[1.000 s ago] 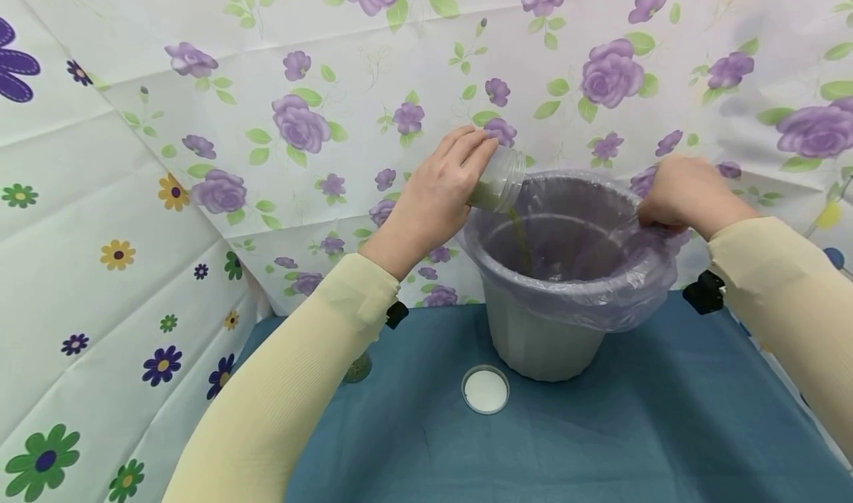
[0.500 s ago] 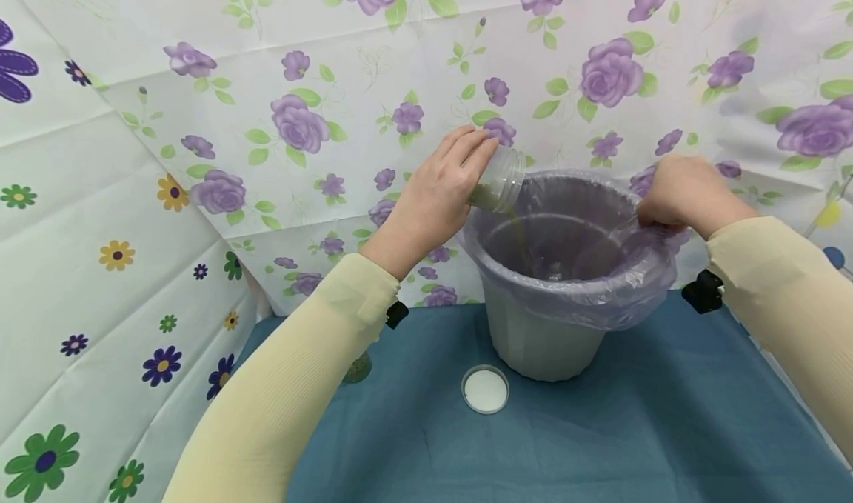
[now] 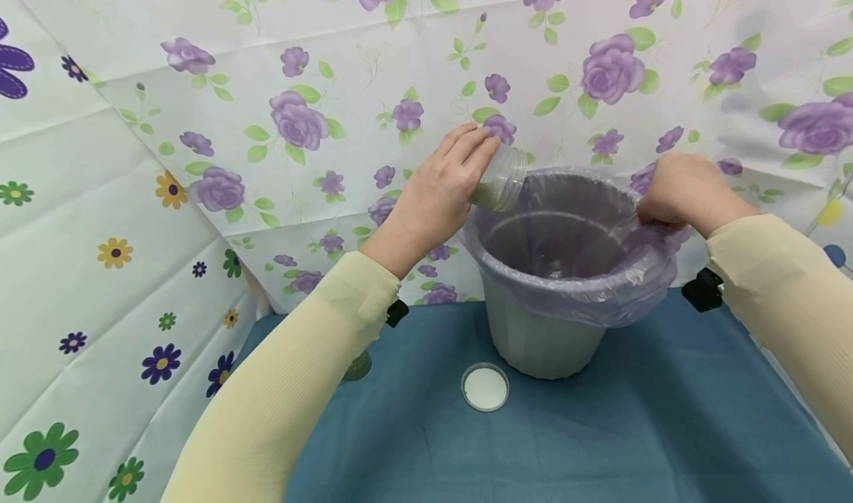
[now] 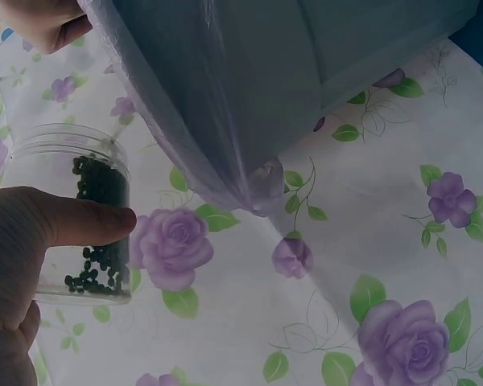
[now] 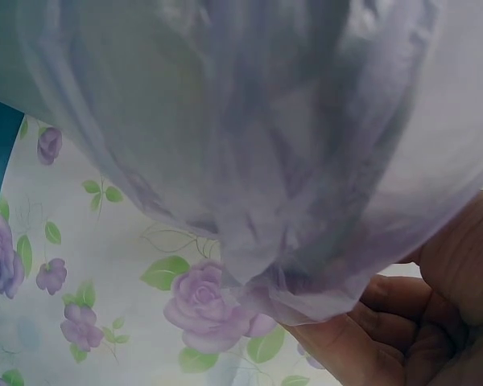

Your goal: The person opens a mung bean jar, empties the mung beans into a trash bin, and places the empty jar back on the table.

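Observation:
My left hand (image 3: 436, 192) grips a clear jar (image 3: 505, 179), tipped on its side with its mouth over the near-left rim of a grey bucket (image 3: 543, 336). Small dark green beans (image 4: 101, 178) lie along one side of the jar in the left wrist view, the thumb across it. A thin purple plastic bag (image 3: 606, 312) lines the bucket and folds over its rim. At the right rim my right hand (image 3: 689, 192) holds the bag's edge with curled fingers; in the right wrist view the bag hides part of those fingers (image 5: 338, 350).
A round white-faced lid (image 3: 486, 389) lies on the blue tablecloth (image 3: 426, 444) in front of the bucket. A small greenish rounded thing (image 3: 358, 367) is half hidden by the left forearm. Flower-printed sheeting (image 3: 300, 192) stands behind and at the left.
The thin yellowish-green stream running from the jar's mouth into the bucket thinned and is no longer visible. Both hands, the jar and the bucket have stayed in place.

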`<state>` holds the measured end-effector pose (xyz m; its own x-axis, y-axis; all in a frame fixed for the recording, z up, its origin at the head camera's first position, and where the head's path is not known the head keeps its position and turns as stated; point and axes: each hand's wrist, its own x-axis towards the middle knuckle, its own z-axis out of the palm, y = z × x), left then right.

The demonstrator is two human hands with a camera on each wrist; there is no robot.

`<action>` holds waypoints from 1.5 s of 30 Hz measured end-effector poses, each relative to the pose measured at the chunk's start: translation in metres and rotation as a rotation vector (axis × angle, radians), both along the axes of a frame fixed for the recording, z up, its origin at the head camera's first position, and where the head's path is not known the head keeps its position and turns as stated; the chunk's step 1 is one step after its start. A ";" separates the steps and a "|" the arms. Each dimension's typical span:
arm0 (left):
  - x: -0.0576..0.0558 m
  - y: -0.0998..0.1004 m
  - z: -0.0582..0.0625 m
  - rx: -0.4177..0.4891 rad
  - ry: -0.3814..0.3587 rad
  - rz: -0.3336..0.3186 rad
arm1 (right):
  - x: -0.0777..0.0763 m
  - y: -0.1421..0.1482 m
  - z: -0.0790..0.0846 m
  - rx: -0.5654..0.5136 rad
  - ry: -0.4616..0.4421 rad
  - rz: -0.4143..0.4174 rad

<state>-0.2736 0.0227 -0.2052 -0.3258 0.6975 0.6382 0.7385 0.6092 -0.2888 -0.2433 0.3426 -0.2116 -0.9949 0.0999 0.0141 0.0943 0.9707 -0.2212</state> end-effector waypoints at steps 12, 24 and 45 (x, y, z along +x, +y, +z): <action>0.000 -0.001 0.001 -0.003 0.015 0.001 | 0.002 -0.002 0.000 -0.013 0.013 0.003; 0.002 -0.001 0.001 -0.028 0.038 0.007 | 0.004 -0.003 0.000 -0.013 0.019 -0.001; 0.002 0.000 0.002 -0.057 0.066 0.011 | 0.003 -0.003 0.001 0.009 0.023 0.011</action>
<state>-0.2718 0.0225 -0.2033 -0.2926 0.7302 0.6174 0.7102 0.5983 -0.3710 -0.2408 0.3397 -0.2109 -0.9953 0.0888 0.0378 0.0787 0.9737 -0.2140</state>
